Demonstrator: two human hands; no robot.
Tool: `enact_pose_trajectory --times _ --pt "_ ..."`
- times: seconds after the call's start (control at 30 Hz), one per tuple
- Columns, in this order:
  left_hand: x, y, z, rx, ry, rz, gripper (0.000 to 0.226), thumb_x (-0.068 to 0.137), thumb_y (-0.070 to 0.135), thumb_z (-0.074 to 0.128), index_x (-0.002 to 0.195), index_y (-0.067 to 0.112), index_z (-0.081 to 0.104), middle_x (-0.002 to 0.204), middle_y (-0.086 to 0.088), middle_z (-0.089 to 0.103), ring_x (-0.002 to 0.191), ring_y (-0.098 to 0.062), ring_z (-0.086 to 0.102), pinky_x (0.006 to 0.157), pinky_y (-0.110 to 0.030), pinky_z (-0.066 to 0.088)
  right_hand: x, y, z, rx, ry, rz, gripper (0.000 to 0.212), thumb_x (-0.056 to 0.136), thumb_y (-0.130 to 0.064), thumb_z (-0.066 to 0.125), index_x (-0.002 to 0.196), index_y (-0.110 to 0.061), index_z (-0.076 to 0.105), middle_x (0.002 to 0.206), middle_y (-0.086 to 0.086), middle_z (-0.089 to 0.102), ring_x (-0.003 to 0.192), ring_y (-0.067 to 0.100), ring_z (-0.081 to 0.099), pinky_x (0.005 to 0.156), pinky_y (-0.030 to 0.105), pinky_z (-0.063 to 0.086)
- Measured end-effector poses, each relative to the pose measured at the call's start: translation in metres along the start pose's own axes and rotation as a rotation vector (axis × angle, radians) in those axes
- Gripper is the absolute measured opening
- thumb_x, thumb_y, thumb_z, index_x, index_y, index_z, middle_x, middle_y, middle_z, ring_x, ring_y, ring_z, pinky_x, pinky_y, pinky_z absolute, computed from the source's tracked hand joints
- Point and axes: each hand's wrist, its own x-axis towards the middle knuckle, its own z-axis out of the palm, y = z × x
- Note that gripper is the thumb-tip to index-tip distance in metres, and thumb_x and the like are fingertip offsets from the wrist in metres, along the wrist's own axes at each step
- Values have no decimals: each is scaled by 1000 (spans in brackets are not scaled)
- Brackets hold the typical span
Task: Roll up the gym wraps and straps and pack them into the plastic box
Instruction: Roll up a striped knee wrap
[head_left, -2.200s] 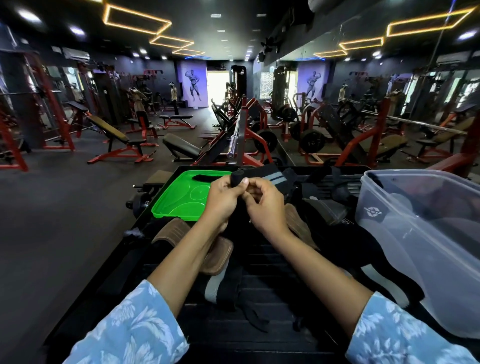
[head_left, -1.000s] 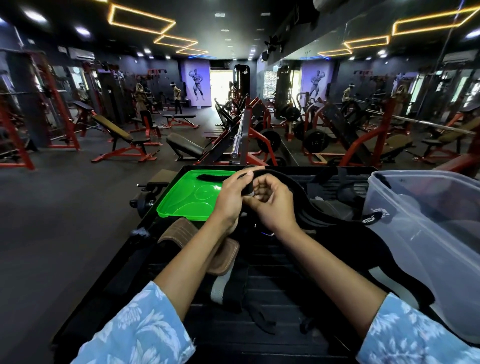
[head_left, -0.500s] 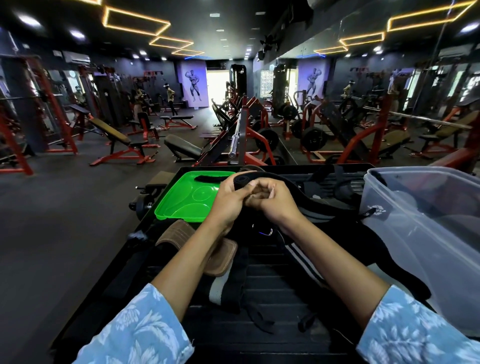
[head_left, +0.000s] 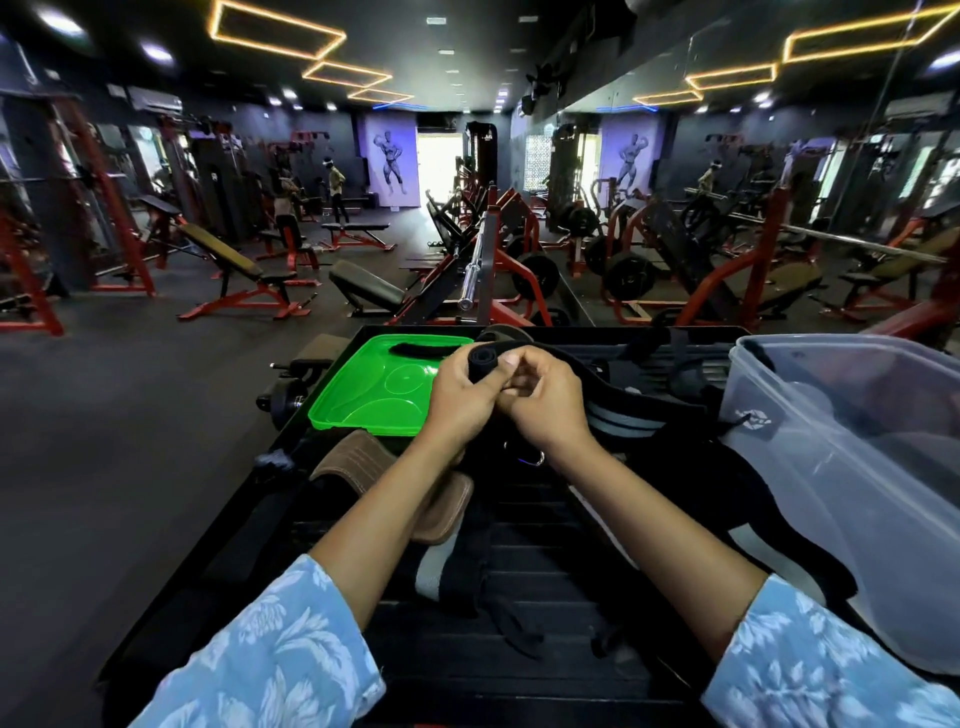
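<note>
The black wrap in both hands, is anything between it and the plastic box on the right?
Nothing visible blocks the way. The wrap is held above the surface by the left hand and right hand; the box lies tilted with its mouth open. Only the wrap's own tail trails toward it.

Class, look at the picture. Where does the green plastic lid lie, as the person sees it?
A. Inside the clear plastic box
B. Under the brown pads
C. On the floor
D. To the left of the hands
D: the green lid lies flat just left of the left hand, while the clear plastic box stands far right.
</note>
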Motion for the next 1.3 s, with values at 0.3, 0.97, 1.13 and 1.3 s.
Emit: enact_pose_trajectory --times 0.3,0.97,1.13,1.3 --pt "-4 9 -7 -251 -157 -103 20 86 -2 57 102 8 62 75 5 70 67 -3 65 62 -15 52 4 -3 -14 149 -315 14 30 75 18 61 103 9 58 92 17 62 85 23 58 75 33 49" --pt "1 11 -8 -139 -12 -243 21 87 22 63 67 16 59 52 9 59 51 -6 54 54 -21 46 -3 -3 -3 -370 -200 -272 54 72 -9 77 118 0 50 104 10 60 96 23 60 84 23 47" --pt "5 11 -18 76 -43 -222 33 87 8 62 57 18 51 42 12 47 46 -8 40 43 -19 32 -3 0 -6 -659 -343 -428 134 55 -34 88 149 -15 -6 152 9 10 140 23 13 116 32 15" --pt "2 9 -12 102 -84 -226 24 88 -2 52 67 10 53 48 8 47 45 -5 39 43 -18 29 -5 7 -6 -830 -294 -591 111 57 -26 81 147 -7 17 139 10 37 133 28 30 117 39 4"
